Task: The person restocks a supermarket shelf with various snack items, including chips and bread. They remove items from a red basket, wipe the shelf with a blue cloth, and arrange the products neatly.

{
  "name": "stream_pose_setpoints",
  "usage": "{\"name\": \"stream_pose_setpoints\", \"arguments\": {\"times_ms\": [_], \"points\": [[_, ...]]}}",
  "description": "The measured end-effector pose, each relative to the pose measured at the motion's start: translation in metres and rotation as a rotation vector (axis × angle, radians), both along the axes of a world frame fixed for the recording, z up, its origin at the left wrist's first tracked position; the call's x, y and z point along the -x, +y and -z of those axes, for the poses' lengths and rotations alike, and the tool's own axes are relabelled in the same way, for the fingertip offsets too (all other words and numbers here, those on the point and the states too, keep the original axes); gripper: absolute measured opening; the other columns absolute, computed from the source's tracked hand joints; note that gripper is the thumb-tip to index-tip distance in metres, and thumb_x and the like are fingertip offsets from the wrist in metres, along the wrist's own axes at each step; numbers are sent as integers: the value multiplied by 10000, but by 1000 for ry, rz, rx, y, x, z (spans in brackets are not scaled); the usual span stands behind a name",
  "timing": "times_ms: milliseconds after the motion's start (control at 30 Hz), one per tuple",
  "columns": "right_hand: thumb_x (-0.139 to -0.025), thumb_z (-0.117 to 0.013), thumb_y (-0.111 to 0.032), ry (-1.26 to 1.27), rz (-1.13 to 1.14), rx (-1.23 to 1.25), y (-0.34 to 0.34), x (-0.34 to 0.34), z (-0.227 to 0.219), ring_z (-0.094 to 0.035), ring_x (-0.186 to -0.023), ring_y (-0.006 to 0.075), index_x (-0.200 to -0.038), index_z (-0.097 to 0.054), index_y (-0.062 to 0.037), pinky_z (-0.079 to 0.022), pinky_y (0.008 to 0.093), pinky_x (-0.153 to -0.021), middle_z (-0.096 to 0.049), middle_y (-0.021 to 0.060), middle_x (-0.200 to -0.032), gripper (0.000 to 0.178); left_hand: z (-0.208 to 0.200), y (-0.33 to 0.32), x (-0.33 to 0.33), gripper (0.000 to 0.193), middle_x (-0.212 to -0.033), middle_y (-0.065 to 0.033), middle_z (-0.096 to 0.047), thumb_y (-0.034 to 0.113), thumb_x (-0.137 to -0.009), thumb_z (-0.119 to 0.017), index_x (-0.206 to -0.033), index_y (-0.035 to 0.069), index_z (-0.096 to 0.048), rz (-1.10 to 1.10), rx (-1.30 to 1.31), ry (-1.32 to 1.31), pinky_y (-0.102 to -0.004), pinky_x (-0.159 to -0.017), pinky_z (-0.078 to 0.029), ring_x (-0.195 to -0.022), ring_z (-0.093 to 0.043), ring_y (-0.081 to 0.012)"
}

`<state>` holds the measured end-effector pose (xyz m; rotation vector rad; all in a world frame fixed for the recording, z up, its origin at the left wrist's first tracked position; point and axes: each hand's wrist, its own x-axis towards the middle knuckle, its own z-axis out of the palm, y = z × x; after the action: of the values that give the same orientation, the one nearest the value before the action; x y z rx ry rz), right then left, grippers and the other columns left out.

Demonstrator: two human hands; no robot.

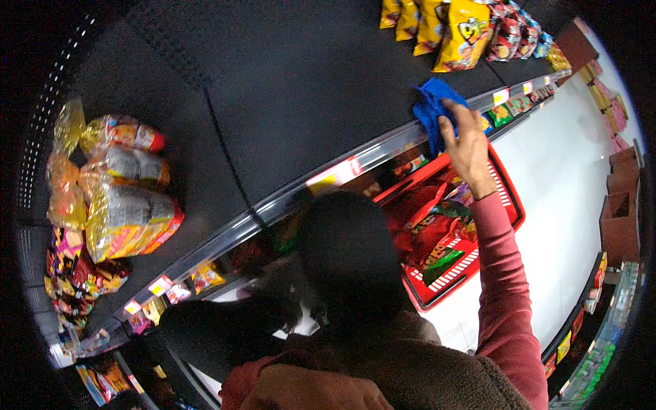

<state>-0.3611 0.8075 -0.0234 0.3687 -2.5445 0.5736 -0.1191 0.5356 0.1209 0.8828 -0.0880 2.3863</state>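
Step in hand, as I judge it: working a crumpled blue fabric cloth (430,104) at the front edge of the broad flat black shelf (307,89), just beyond the red plastic basket (518,206). Next move seems to call for steady pressure. Right hand (469,149): fingers bent, loosely spread, touching cloth; pinching or merely pressing, cannot tell. Left hand unseen.

Shelf deck (287,89): smooth, matt black surface. Edge strip (400,146): glossy, translucent plastic. Wiping cloth (432,113): matt blue fabric, soft and creased. Basket (517,205): moulded red plastic, smooth, moderately glossy. Yellow snack bags (462,34) and bundled packs (133,215): shiny, crinkled film. Floor (547,184): smooth, reflective. Sleeve (506,287): matt, wrinkled cloth. Brown vest (447,369): rough, fleece-like pile.
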Motion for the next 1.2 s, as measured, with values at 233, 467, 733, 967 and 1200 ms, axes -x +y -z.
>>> {"name": "stream_pose_setpoints", "arguments": {"times_ms": [233,467,733,967,1200], "points": [[-891,-588,-72,107,-55,-195,1,18,12,-556,-1183,366,-1212,-622,13,-452,447,-1038,-627,166,-1269,333,2,13,6,382,-656,-30,-621,213,-949,-691,-1240,-33,-668,53,-22,-93,-314,-424,-284,-463,-495,-126],[-889,-592,-63,129,11,-159,42,46,21,-566,-1167,363,-1240,-606,-3,-466,430,-1022,-621,160,-1259,357,5,25,10,371,-648,-16,-618,208,-944,-701,-1237,-19,-675,71,-92,-173,-307,-422,-285,-462,-491,-112],[-892,-606,-115,168,149,-200,123,102,37,-601,-1152,365,-1263,-609,-19,-493,435,-992,-644,184,-1212,384,7,24,13,363,-649,-8,-620,193,-938,-705,-1234,-15,-676,118,-106,-261,-309,-421,-299,-462,-490,-106],[-926,-564,-154,79,222,-300,186,148,42,-575,-1150,414,-1287,-565,21,-465,480,-1009,-621,209,-1262,401,4,20,21,314,-635,-8,-613,178,-925,-713,-1182,-3,-695,83,-50,-240,-318,-416,-308,-458,-477,-105],[-924,-584,-188,1,317,-385,214,174,49,-571,-1197,401,-1313,-569,-22,-472,478,-1015,-620,188,-1295,422,8,15,21,258,-620,0,-612,169,-897,-726,-1105,17,-724,26,-64,-97,-301,-403,-317,-456,-481,-112]]}}
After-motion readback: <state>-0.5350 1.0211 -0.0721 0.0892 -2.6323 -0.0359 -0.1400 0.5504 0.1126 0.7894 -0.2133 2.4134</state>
